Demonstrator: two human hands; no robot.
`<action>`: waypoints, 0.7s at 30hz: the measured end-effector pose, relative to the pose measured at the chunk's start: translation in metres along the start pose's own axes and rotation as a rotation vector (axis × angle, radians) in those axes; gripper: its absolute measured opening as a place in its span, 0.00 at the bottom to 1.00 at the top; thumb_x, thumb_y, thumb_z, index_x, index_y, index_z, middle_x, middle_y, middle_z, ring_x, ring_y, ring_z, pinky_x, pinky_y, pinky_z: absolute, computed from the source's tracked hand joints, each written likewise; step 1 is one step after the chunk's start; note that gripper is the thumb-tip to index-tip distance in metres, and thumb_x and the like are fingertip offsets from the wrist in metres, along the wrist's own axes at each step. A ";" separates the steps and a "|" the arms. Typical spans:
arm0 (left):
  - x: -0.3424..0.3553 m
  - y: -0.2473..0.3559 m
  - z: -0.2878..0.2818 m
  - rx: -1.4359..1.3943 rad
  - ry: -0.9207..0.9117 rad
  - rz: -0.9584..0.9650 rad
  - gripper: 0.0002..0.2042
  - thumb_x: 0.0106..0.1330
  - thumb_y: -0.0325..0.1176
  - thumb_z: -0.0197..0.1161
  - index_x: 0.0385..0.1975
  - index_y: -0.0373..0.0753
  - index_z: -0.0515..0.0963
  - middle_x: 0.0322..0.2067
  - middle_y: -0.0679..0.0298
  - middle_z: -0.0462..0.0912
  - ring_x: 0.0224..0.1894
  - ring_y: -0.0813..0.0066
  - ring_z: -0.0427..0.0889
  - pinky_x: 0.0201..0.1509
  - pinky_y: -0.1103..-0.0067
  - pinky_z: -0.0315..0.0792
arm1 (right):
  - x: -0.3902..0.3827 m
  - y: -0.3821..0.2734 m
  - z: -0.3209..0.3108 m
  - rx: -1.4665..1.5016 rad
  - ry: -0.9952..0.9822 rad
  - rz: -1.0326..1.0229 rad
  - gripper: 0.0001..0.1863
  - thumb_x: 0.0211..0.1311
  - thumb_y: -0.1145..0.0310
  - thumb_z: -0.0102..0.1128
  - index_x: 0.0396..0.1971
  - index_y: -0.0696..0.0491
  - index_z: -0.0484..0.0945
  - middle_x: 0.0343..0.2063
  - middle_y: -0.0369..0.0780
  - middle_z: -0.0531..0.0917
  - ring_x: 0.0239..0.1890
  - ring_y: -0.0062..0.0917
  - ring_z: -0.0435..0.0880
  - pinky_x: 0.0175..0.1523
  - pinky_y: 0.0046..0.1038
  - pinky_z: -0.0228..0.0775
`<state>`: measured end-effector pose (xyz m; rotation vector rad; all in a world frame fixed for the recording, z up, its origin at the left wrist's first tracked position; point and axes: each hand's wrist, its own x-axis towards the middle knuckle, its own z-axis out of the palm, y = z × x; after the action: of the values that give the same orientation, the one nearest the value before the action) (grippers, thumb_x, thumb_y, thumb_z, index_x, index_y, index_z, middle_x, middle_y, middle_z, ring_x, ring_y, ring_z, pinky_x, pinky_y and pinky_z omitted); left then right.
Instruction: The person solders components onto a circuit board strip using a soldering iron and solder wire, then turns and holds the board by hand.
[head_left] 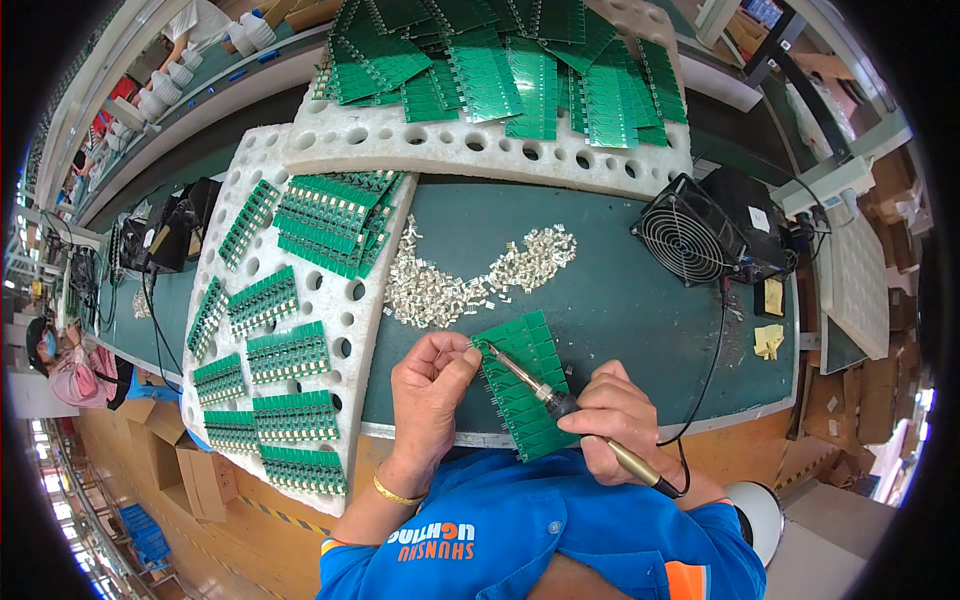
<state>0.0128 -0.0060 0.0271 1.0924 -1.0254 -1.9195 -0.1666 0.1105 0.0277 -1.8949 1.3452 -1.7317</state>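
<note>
My right hand (615, 425) grips a soldering iron (632, 462) by its handle. The iron's metal tip reaches the upper left corner of a green circuit board panel (535, 400), which lies slanted at the table's front edge. At that same corner my left hand (435, 385) is closed, thumb and forefinger pinched together against the board's edge. Any small part between those fingertips is too small to make out. Beyond the board lies a loose pile of small white connectors (430, 290) on the green table (600, 240).
To the left, a white foam tray (372, 345) carries several boards fitted with connectors (290, 352). Another foam tray (440, 150) at the back holds stacked bare boards (490, 75). A black fan (685, 230) stands at right, beside the iron's cable (722, 345) and a yellow sponge (768, 341).
</note>
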 end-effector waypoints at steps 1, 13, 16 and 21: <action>0.000 0.000 0.001 0.000 -0.001 -0.001 0.05 0.65 0.26 0.65 0.38 0.38 0.78 0.26 0.76 0.77 0.19 0.94 0.60 0.19 0.89 0.50 | 0.000 0.000 0.000 -0.002 -0.008 0.005 0.10 0.49 0.75 0.62 0.33 0.56 0.83 0.21 0.37 0.78 0.21 0.27 0.75 0.32 0.32 0.63; -0.002 0.000 0.008 0.032 0.021 0.062 0.06 0.64 0.26 0.65 0.39 0.37 0.78 0.24 0.77 0.76 0.19 0.94 0.60 0.20 0.89 0.49 | -0.002 0.001 0.002 -0.023 -0.027 0.016 0.15 0.42 0.78 0.63 0.35 0.54 0.83 0.22 0.37 0.78 0.21 0.27 0.75 0.32 0.31 0.64; -0.002 0.000 0.007 0.051 0.031 0.071 0.06 0.64 0.26 0.65 0.38 0.37 0.78 0.22 0.77 0.75 0.19 0.94 0.60 0.20 0.89 0.49 | -0.002 0.001 0.004 -0.041 -0.008 0.003 0.15 0.42 0.79 0.64 0.35 0.54 0.83 0.22 0.36 0.78 0.21 0.26 0.75 0.32 0.30 0.64; -0.004 0.001 0.005 0.043 0.004 0.066 0.05 0.66 0.24 0.65 0.38 0.33 0.78 0.31 0.70 0.81 0.31 0.91 0.74 0.34 0.90 0.66 | -0.001 0.000 0.006 -0.073 -0.003 -0.010 0.16 0.41 0.80 0.64 0.34 0.52 0.83 0.21 0.35 0.78 0.22 0.26 0.75 0.32 0.30 0.64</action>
<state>0.0107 -0.0014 0.0309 1.0728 -1.0914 -1.8495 -0.1611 0.1090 0.0253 -1.9452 1.4184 -1.7055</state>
